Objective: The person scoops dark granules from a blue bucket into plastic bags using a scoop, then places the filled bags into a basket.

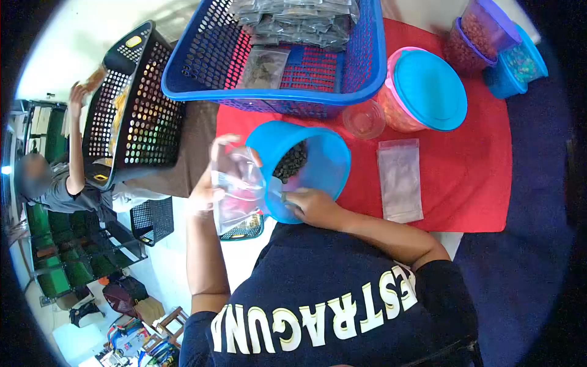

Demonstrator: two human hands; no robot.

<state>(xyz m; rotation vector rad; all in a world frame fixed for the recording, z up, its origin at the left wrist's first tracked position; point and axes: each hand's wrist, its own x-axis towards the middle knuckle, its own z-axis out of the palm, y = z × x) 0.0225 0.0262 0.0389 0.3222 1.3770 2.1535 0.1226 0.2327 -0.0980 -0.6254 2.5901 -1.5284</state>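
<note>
My left hand (205, 194) grips a clear plastic bag (239, 183), its thumb and fingers around the bag's upper part. Beside it a blue tub (333, 162) lies tilted, its mouth facing me, with small dark pieces (291, 162) inside. My right hand (310, 207) is at the tub's near rim, fingers closed on a small pale object I cannot make out, which points toward the bag. A stack of flat clear bags (400, 183) lies on the red cloth to the right. Behind the tub stands a small clear round container (364, 119).
A blue basket (275, 95) at the back holds many filled bags (299, 24). Right of it are a pink-rimmed tub with a blue lid (430, 90), purple tubs (474, 40) and a small blue tub (510, 76). At left, a person (76, 156) reaches to a black basket (150, 113).
</note>
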